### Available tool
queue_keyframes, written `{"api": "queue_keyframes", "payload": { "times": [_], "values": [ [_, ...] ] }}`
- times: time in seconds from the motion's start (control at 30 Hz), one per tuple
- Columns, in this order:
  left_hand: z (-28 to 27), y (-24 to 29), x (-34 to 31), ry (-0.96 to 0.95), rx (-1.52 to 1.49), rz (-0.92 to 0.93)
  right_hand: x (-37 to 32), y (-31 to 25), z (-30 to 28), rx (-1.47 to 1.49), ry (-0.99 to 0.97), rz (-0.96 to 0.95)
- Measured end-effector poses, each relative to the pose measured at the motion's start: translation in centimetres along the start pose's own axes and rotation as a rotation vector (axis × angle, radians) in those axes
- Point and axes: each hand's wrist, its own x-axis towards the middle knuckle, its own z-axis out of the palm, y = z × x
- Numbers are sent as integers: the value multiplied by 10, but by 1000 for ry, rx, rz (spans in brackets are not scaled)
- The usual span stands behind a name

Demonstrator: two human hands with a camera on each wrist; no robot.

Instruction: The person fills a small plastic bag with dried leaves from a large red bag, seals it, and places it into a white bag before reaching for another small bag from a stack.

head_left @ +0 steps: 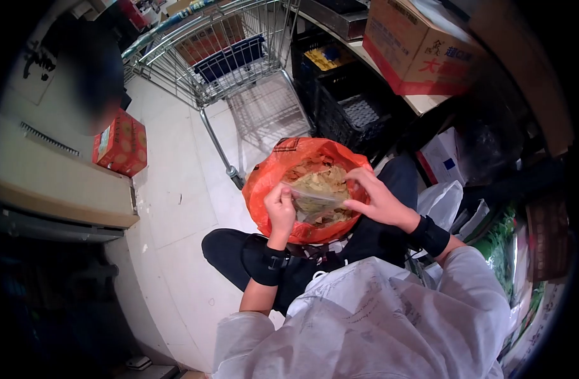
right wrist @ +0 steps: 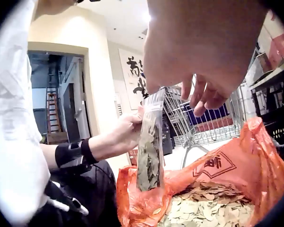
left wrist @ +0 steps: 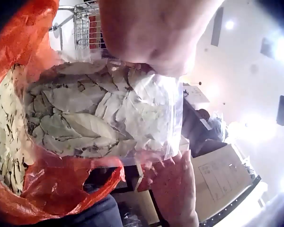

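A clear zip bag (left wrist: 99, 109) packed with dried bay leaves stands above an open orange plastic bag (head_left: 264, 189). My left hand (head_left: 281, 208) pinches the zip bag's top edge at one corner. At the opposite end of that edge is my right hand (head_left: 381, 202), its thumb at the zip bag and its fingers spread apart from the thumb. In the right wrist view, the fingers (right wrist: 199, 97) of this hand hang loosely beyond the zip bag's top. More loose dried bay leaves (right wrist: 206, 210) fill the orange bag below.
Ahead stands a metal shopping cart (head_left: 207, 76) with a carton inside. Black crates (head_left: 349, 107) sit to its right, under a shelf bearing a large cardboard box (head_left: 416, 50). A red box (head_left: 120, 144) stands on the tiled floor at left. White plastic bags (head_left: 440, 205) lie at my right.
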Motion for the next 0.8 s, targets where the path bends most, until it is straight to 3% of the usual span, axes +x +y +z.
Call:
{"api": "queue_keyframes", "payload": {
  "times": [0.07,0.13,0.23,0.3,0.33,0.4,0.43,0.47,0.53,0.8],
  "values": [
    [2,-3,-4,-88,-51,-68,4,3,2,-7,-221,30],
    [3,-7,-5,-110,-92,-86,5,4,8,48,-230,75],
    [-1,0,-4,-187,-106,-144,5,11,11,-29,-192,-46],
    [-6,19,5,-376,-262,-96,9,-2,0,-89,-230,-26],
    [-10,30,11,-378,-262,-95,9,-5,-3,-89,-229,-26],
    [-15,61,20,-714,59,-54,8,-10,-6,-96,-338,-67],
    [-11,68,19,-766,137,14,6,-11,-5,-96,-338,-64],
    [-6,70,17,-766,136,13,4,-14,-3,-110,-363,-94],
    [4,73,11,-869,162,198,3,-18,-3,-126,-389,-125],
    [1,118,7,-996,241,363,-7,-41,-19,-180,-468,-227]
  ]
}}
